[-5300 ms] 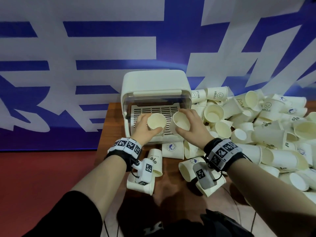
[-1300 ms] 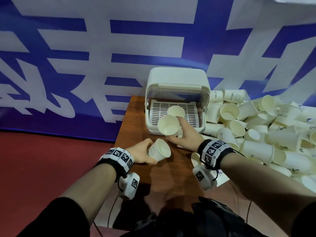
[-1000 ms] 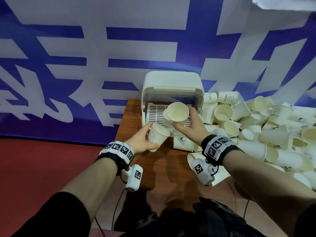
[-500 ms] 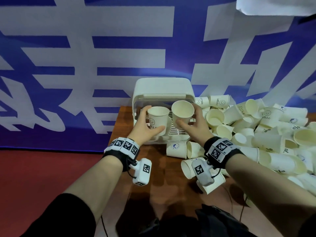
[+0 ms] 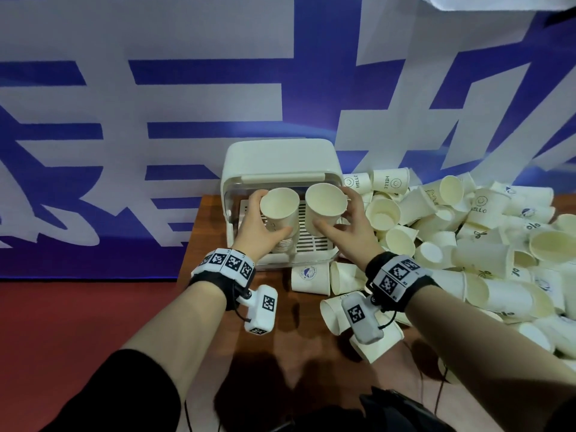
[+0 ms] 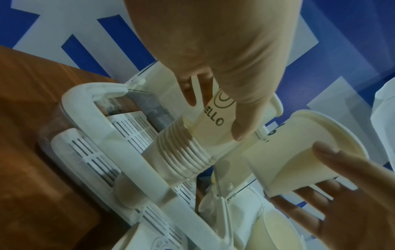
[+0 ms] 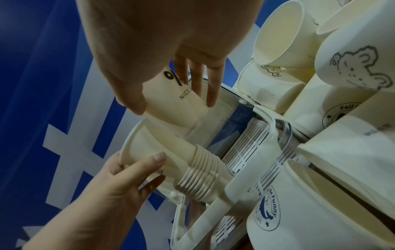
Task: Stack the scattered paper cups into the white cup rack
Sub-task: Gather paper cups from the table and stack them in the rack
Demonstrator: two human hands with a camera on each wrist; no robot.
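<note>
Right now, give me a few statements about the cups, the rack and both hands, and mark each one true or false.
1. The left hand holds a cup printed HELLO that sits in the top of the nested stack in the white cup rack. True.
2. The right hand is empty. False: it holds a paper cup, mouth toward the camera.
3. The loose cups are piled to the left of the rack. False: they lie to its right and in front of it.
4. The rack stands on a wooden table against a blue and white wall. True.
5. The right hand's cup is already nested in the stack. False: it is held beside the left hand's cup.
</note>
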